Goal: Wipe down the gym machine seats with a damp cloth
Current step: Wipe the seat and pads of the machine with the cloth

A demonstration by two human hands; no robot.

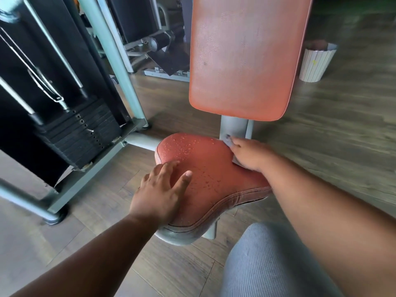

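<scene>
R hand (249, 154): palm down at back edge of seat (212, 181), fingers curled over a pale cloth (228, 142), pressing it onto the pad. Only scraps of cloth show, one past the fingertips, one under the heel of the hand; rest hidden.

L hand (159, 190): flat on seat's near-left part, fingers (171, 166) spread wide and straight, thumb out to the R, holding nothing.

Seat: red, worn stitching at front rim, water droplets between the two hands and beyond L fingertips. Dry-looking patch just beside R hand.

Just beyond R fingertips: grey post (234, 127), touching or nearly touching cloth, can't tell. Above it, red backrest (246, 58), upright.

Well L of L hand: weight stack (81, 133) w/ guide rods, in grey frame (120, 61).

Far R of R hand: white ribbed bin (316, 62) on wood floor (334, 125).

Near edge: striped grey fabric (267, 264) under R forearm.
</scene>
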